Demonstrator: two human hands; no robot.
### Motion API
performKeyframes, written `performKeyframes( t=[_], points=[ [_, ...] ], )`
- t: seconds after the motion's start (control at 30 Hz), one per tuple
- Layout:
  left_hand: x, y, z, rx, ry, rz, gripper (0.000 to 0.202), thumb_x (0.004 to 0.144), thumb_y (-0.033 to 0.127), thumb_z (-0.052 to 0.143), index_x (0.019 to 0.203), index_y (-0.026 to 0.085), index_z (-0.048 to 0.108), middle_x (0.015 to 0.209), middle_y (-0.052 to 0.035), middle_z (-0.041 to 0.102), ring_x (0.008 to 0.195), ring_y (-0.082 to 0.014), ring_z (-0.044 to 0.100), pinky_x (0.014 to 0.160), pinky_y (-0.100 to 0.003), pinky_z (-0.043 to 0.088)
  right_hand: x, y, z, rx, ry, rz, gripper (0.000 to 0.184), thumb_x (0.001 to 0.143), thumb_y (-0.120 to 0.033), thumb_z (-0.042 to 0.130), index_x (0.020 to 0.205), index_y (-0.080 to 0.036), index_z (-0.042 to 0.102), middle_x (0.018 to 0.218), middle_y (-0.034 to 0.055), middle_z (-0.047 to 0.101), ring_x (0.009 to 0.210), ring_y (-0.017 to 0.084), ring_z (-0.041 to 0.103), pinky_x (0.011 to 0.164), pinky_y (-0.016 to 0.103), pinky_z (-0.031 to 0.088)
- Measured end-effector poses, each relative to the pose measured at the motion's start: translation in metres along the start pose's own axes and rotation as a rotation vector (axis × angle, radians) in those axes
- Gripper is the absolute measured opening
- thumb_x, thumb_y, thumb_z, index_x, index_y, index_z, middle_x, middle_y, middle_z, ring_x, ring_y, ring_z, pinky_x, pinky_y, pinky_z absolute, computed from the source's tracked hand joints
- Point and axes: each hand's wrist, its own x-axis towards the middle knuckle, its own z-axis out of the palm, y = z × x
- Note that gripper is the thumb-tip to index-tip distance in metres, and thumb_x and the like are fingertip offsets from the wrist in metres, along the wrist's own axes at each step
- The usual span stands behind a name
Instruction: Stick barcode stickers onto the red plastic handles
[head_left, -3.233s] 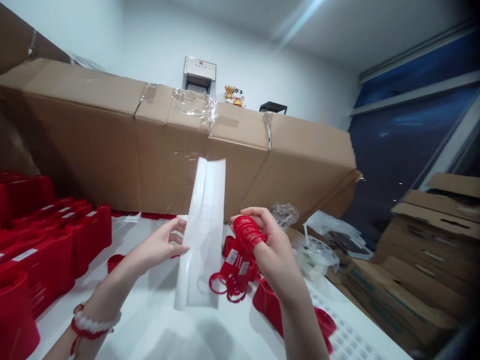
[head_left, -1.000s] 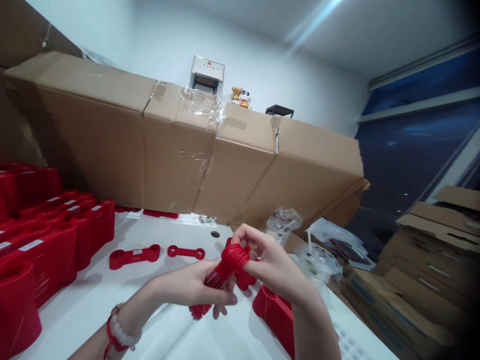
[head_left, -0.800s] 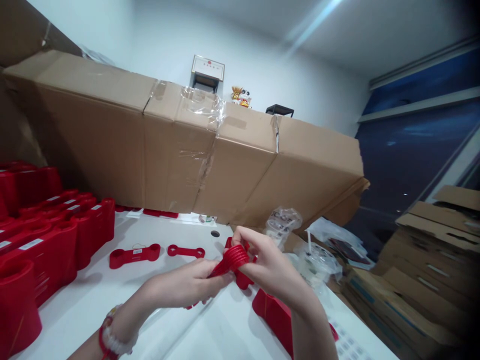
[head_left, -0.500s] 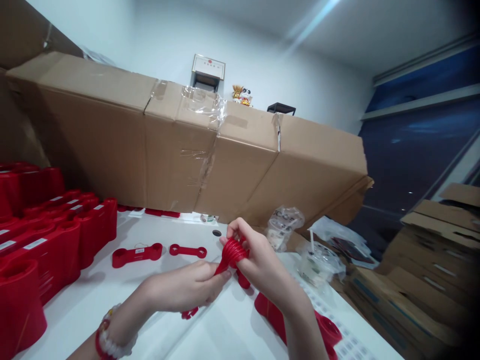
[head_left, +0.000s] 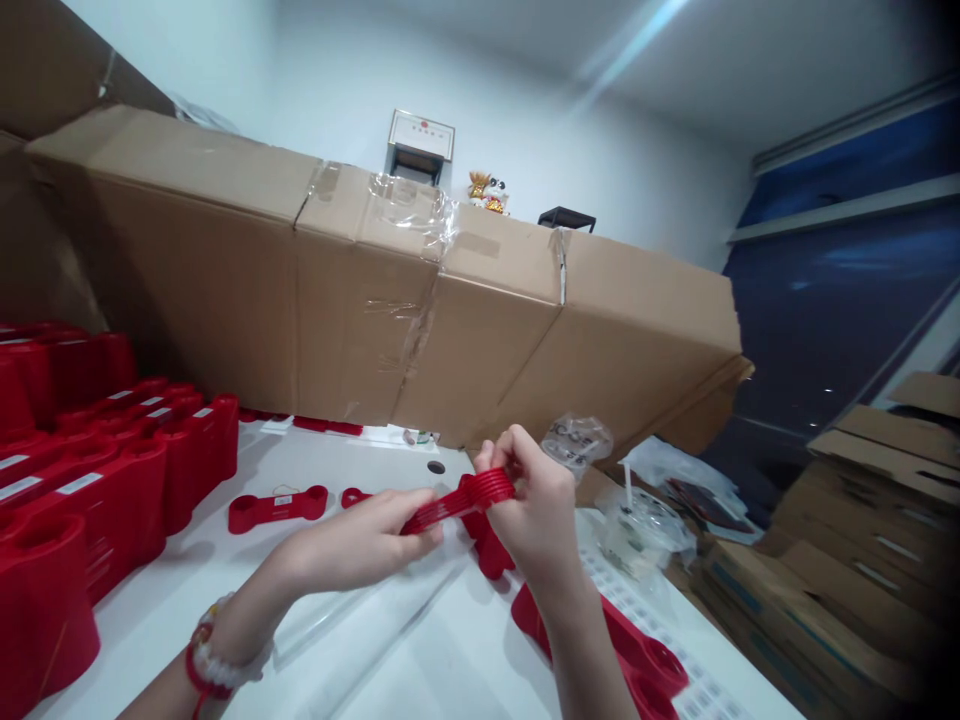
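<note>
red holders (head_left: 97, 500) left, carton (head_left: 360, 300) behind, white table (head_left: 322, 460) between

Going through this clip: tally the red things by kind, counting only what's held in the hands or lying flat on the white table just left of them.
Ribbed red bundle held by the left hand and right hand: 1
Flat red dumbbell-shaped pieces on the white table: 2
Total: 3

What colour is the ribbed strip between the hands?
The ribbed strip is solid red, best seen in the head view.
</note>
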Motion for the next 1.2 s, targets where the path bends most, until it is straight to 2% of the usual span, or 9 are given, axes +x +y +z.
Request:
performKeyframes(
  t=[0.13,0.2,0.27,0.5,0.63,0.83,1.0,1.1,1.2],
  points=[
    [-0.009,-0.011,-0.028,0.081,0.158,-0.081,0.020,0.097,0.043,0.049,0.097,0.023,0.049,0.094,-0.0014,0.056,0.085,-0.0207,0.052,0.075,-0.032,0.041,0.000,0.002,0.011,-0.004,-0.129,0.023,0.018,0.095,-0.024,0.059,0.109,-0.025,0.048,0.100,0.0034,0.067,0.071,0.018,0.067,0.063,0.031,0.055],
    [-0.011,-0.023,-0.041,0.102,0.213,-0.148,0.019,0.096,0.041,0.047,0.102,0.023,0.048,0.096,-0.0021,0.057,0.086,-0.0210,0.054,0.075,-0.032,0.042,0.000,0.002,0.016,-0.008,-0.163,-0.055,0.040,0.096,-0.025,0.059,0.131,-0.026,0.039,0.133,0.0126,0.060,0.105,0.025,0.070,0.081,0.038,0.061],
    [-0.013,-0.032,-0.050,0.115,0.241,-0.214,0.017,0.094,0.039,0.047,0.100,0.023,0.045,0.092,-0.0011,0.055,0.080,-0.0192,0.053,0.069,-0.030,0.042,0.000,-0.001,0.023,-0.055,-0.131,-0.214,0.047,0.097,-0.017,0.055,0.140,-0.025,0.038,0.148,0.0157,0.050,0.134,0.027,0.055,0.102,0.045,0.055],
    [-0.028,-0.025,-0.066,0.077,0.154,-0.371,0.049,0.078,0.037,0.064,0.116,0.021,0.037,0.061,0.0090,0.050,0.048,-0.0149,0.049,0.045,-0.024,0.034,-0.006,-0.009,0.080,-0.254,-0.219,-0.673,0.037,0.099,-0.001,0.046,0.131,-0.013,0.062,0.131,0.0127,0.072,0.129,0.026,0.062,0.119,0.051,0.042],
    [-0.038,-0.029,-0.081,-0.009,0.074,-0.368,0.070,0.071,0.035,0.074,0.126,0.018,0.034,0.048,0.0111,0.053,0.040,-0.0183,0.052,0.038,-0.023,0.033,0.002,-0.013,0.108,-0.247,-0.221,-0.761,0.028,0.102,-0.002,0.047,0.119,-0.008,0.068,0.120,0.0134,0.076,0.113,0.023,0.069,0.113,0.045,0.047],
    [-0.047,-0.044,-0.099,-0.184,0.113,-0.277,0.055,0.076,0.036,0.074,0.118,0.021,0.041,0.050,0.0097,0.058,0.040,-0.0174,0.058,0.038,-0.022,0.038,0.029,-0.023,0.133,-0.234,-0.350,-0.800,0.024,0.105,-0.010,0.050,0.121,-0.007,0.068,0.116,0.0154,0.075,0.108,0.025,0.067,0.098,0.041,0.054],
    [-0.054,-0.059,-0.110,-0.228,0.289,-0.341,0.066,0.078,0.043,0.075,0.124,0.019,0.036,0.069,0.0022,0.070,0.053,-0.0209,0.070,0.053,-0.029,0.054,0.052,-0.017,0.163,-0.248,-0.508,-0.735,0.022,0.105,-0.012,0.052,0.116,-0.013,0.070,0.115,0.0139,0.074,0.108,0.024,0.066,0.098,0.041,0.051],
    [-0.061,-0.074,-0.123,-0.150,0.518,-0.426,0.093,0.074,0.050,0.079,0.139,0.016,0.021,0.098,-0.0119,0.075,0.078,-0.0275,0.077,0.067,-0.036,0.061,0.062,-0.008,0.182,-0.281,-0.613,-0.605,0.020,0.104,-0.015,0.054,0.119,-0.015,0.069,0.117,0.0120,0.072,0.109,0.024,0.065,0.097,0.043,0.051],
    [-0.073,-0.085,-0.139,0.029,0.800,-0.492,0.107,0.064,0.056,0.084,0.140,0.016,0.020,0.132,-0.0262,0.060,0.112,-0.0384,0.070,0.085,-0.044,0.059,0.064,0.003,0.203,-0.318,-0.767,-0.440,0.020,0.102,-0.025,0.061,0.120,-0.016,0.067,0.119,0.0090,0.070,0.104,0.023,0.068,0.090,0.044,0.057]
  ],
)
